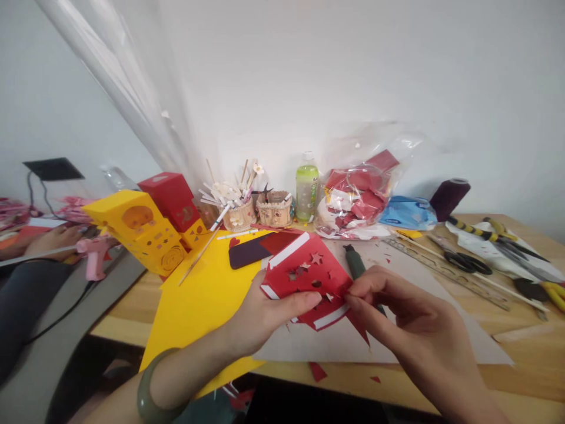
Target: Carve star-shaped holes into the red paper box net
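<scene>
A folded red paper card (304, 285) with star-shaped and round cut-outs and white strips along its edges is held above the table. My left hand (265, 312) grips it from the left, thumb across its front and the other fingers hidden behind. At the card's lower right edge, the thumb and forefinger of my right hand (410, 324) are pinched together on the red paper; whether a loose scrap is between them I cannot tell. A dark green pen-like tool (354, 262) lies just behind, partly covered by my right hand. Beneath are a yellow sheet (212, 300) and a pale sheet (286, 347).
A dark phone (247, 252), a green-labelled bottle (307, 191) and a bag of paper scraps (353, 200) stand or lie behind. Yellow and red paper boxes (150, 221) are left, near another person's arm and a pink glue gun (95, 256). Scissors (463, 260) and a ruler (463, 282) lie right.
</scene>
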`<state>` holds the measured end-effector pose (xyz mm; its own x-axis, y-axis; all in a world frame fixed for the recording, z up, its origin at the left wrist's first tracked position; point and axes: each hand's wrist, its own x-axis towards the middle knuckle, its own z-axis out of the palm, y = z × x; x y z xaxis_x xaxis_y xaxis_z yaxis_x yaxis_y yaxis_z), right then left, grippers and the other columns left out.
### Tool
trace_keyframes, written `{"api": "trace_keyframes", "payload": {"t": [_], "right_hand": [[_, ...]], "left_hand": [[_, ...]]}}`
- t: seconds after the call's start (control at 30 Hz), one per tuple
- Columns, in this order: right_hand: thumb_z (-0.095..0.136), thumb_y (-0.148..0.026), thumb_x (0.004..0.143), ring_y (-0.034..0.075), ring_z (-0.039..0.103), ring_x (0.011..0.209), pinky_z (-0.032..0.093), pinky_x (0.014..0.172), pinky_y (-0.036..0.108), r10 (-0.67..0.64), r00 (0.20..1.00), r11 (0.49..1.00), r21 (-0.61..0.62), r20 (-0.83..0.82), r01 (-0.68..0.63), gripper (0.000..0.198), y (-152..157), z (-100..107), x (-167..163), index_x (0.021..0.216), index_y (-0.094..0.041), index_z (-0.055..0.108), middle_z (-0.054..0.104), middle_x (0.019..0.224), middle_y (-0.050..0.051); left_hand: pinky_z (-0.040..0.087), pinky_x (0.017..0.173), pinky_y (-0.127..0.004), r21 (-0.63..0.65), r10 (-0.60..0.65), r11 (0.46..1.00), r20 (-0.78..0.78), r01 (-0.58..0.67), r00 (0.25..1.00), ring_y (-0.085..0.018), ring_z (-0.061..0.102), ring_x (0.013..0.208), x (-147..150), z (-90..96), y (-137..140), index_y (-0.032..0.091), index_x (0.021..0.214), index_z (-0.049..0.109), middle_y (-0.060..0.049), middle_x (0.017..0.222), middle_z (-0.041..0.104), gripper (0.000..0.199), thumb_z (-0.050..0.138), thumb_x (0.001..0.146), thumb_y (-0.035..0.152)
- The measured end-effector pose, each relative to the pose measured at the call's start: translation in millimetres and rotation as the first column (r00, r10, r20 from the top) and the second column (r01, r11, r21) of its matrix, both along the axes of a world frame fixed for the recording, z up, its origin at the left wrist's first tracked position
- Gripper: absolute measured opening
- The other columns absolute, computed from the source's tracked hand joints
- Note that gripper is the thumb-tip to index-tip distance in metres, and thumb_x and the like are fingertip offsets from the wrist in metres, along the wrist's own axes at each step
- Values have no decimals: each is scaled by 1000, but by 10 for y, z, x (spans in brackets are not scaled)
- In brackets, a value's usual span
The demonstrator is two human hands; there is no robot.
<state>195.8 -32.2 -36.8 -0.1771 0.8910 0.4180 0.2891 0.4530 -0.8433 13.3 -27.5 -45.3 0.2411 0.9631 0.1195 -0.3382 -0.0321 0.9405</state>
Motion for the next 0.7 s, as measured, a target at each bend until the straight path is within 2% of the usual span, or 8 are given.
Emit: {"api": "trace_keyframes", "payload": {"t": [0.1,0.2,0.27,0.33,0.47,0.53,0.57,0.7], "right_hand": [[65,-27,77,13,56,57,48,51,24,7,994,999,35,-113,-3,3,16,-4,59,79,-25,64,58,67,-2],[64,-37,79,17,61,80,52,70,26,-141,940,989,-12,-310,144,15,208,-95,201,92,-30,65,61,84,1],[61,-44,80,20,60,99,48,88,31,-146,891,986,-132,-430,97,24,450,-204,294,100,-30,64,62,104,3],[53,-51,84,21,53,117,42,97,32,-78,865,960,-272,-495,-69,29,705,-316,341,106,-34,63,60,122,4],[36,-69,82,30,59,113,48,89,42,73,882,838,-451,-465,-308,56,927,-406,310,103,-29,69,66,118,12],[42,-67,80,31,60,110,49,87,42,156,887,780,-496,-434,-380,53,889,-364,312,105,-30,70,67,117,11],[47,-64,79,32,60,111,48,88,40,197,898,772,-502,-393,-390,49,861,-328,334,106,-30,70,67,118,11],[60,-51,77,33,66,99,52,84,39,333,942,864,-385,-44,-323,37,841,-154,525,105,-30,72,70,110,12]], "left_hand": [[54,82,-27,78,26,997,-73,-20,997,-17,67,85,-54,106,75,21,88,72,0,90,73,18,76,72,25],[53,84,-29,148,-61,986,-105,76,993,-19,66,87,-111,224,196,19,84,72,-2,89,72,20,78,68,29],[53,83,-29,74,-214,973,-52,217,975,-20,66,90,-136,236,305,20,89,71,-2,95,71,33,83,60,31],[52,81,-29,-57,-343,936,79,347,936,-21,66,89,-155,162,430,18,92,70,-5,96,71,49,88,48,31],[51,75,-28,-214,-357,899,147,382,923,-18,66,76,-222,-146,656,12,92,69,-9,88,71,55,90,45,31],[51,72,-26,-257,-326,900,143,353,935,-16,66,70,-285,-279,726,10,90,69,-9,85,71,51,89,48,32],[50,71,-26,-277,-311,899,140,339,940,-15,66,68,-321,-322,748,10,89,68,-9,84,71,50,89,50,32],[50,70,-25,-352,-252,894,123,279,960,-13,65,64,-444,-354,795,8,88,68,-8,79,71,43,86,57,32]]}}
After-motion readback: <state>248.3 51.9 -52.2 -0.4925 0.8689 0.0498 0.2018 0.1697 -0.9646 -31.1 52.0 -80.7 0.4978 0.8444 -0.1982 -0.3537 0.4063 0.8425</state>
